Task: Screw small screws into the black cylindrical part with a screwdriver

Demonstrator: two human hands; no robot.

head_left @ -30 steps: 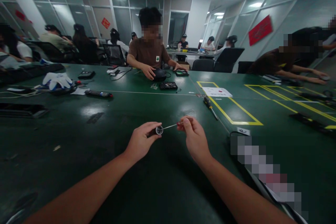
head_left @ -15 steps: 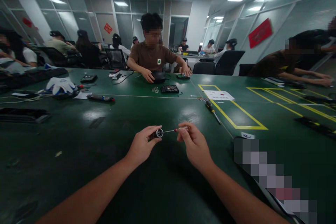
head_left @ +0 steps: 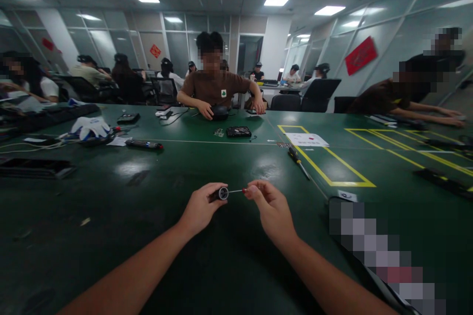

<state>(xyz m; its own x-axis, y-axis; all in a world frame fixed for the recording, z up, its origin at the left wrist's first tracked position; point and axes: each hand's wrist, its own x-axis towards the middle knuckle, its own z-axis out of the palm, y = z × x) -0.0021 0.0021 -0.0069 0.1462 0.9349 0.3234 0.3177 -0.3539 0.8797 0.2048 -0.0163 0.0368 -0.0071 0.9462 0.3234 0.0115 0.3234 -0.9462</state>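
Observation:
My left hand (head_left: 202,205) grips a short dark cylindrical part (head_left: 222,193) with a pale ring around its open end, which faces me. What the part belongs to does not show. My right hand (head_left: 268,203) pinches a small screwdriver (head_left: 237,191) by its red-collared handle, most of which the fingers cover. Its thin metal shaft points left, with the tip at the edge of the cylinder; whether it goes inside I cannot make out. Both hands are held above the green table (head_left: 155,216), close to each other.
A yellow-and-black screwdriver (head_left: 298,161) lies beyond my right hand, near yellow tape outlines and a paper sheet (head_left: 307,139). Further left are a dark tool (head_left: 144,144), white gloves (head_left: 89,128) and a black tray (head_left: 35,168). Across the table sits a co-worker (head_left: 218,83) handling devices.
The view has tilted up slightly, so everything sits lower in the picture. Both hands keep their grip, and the screwdriver's shaft still meets the cylinder. The co-worker opposite has lifted a thin device.

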